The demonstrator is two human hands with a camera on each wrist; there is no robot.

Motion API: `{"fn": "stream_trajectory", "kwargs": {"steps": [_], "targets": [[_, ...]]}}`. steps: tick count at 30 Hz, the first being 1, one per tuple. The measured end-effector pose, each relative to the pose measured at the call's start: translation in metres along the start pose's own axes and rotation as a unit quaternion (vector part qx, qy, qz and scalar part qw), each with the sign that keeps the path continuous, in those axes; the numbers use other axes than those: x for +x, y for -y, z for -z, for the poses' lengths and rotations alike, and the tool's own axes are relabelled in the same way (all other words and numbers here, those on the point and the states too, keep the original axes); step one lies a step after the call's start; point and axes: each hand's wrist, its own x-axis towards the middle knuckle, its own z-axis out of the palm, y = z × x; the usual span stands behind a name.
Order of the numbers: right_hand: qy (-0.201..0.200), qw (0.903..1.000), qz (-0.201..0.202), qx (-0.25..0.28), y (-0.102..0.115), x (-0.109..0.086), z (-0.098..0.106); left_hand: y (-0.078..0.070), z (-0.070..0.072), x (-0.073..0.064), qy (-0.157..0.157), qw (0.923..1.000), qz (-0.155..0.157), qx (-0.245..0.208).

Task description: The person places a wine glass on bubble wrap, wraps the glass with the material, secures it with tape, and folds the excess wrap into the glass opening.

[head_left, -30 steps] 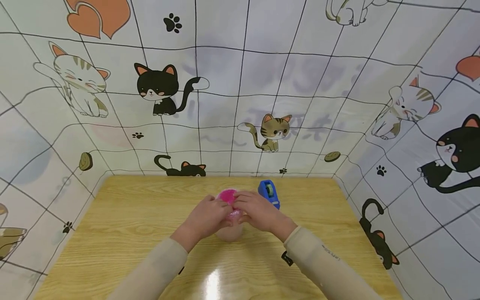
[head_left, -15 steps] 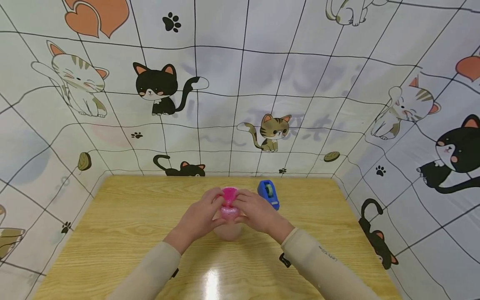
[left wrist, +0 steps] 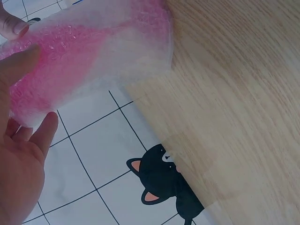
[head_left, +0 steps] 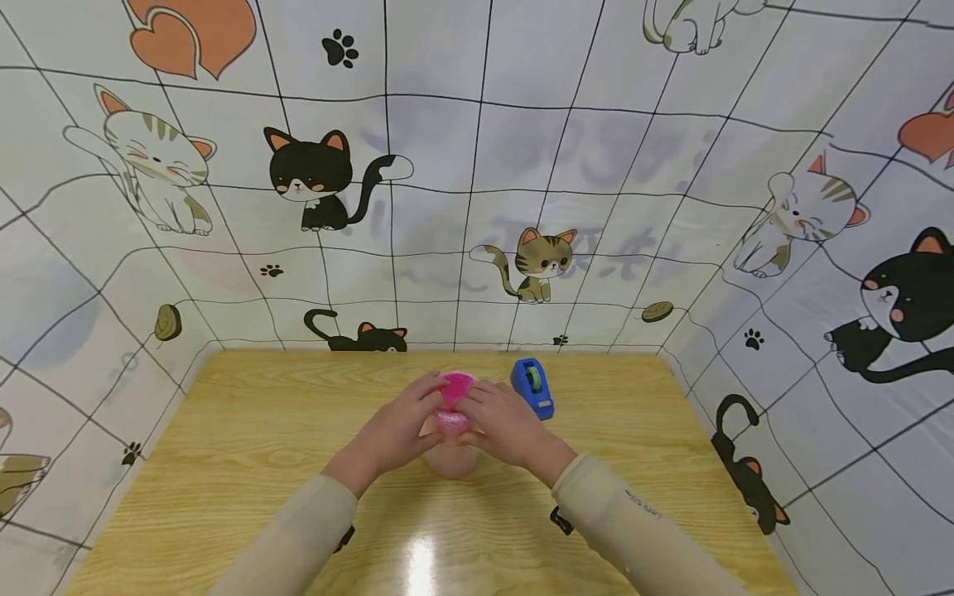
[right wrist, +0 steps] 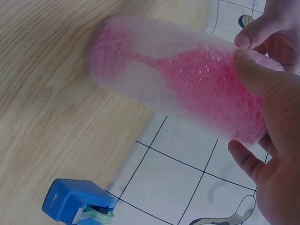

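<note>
A pink goblet (head_left: pixel 452 424), rolled in clear bubble wrap (right wrist: pixel 140 84), stands upright on the table near its far side. Through the wrap show a wide bowl, a narrow stem and a round foot. From the left, my left hand (head_left: pixel 397 424) holds the top of the wrapped goblet, thumb on the near side and fingers around the far side. The right hand (head_left: pixel 510 424) grips it the same way from the right. Both thumbs press the wrap near the rim, as the right wrist view shows. Part of the goblet's sides is hidden behind the hands.
A blue tape dispenser (head_left: pixel 532 387) with a roll of tape stands just beyond the right hand. The wooden table (head_left: pixel 283 430) ends at a cloth wall (head_left: pixel 440 149) printed with cats and a grid, which also rises at both sides.
My left hand has shifted left and its fingers have spread around the top, so more of the pink bowl shows between the hands. The right hand stays nearly in place.
</note>
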Motion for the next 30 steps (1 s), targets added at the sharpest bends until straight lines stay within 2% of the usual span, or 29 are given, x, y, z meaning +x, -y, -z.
{"fn": "stream_trajectory", "kwargs": {"steps": [6, 12, 23, 26, 30], "targets": [[-0.005, 0.9994, 0.008, 0.034, -0.004, -0.003, 0.003, 0.004, -0.003, 0.000, -0.012, 0.9995, 0.007, -0.030], [-0.015, 0.9986, 0.016, 0.048, -0.011, -0.003, 0.007, 0.005, -0.001, -0.001, 0.002, 0.9976, 0.044, -0.054], [-0.017, 0.9969, -0.014, 0.075, -0.020, -0.003, 0.013, 0.004, 0.002, -0.003, 0.020, 0.9931, 0.090, -0.073], [-0.028, 0.9960, -0.026, 0.081, -0.024, -0.006, 0.016, 0.007, 0.003, -0.006, 0.024, 0.9909, 0.110, -0.074], [-0.033, 0.9939, -0.047, 0.094, -0.035, -0.011, 0.021, 0.014, 0.005, -0.012, 0.022, 0.9889, 0.120, -0.084]]}}
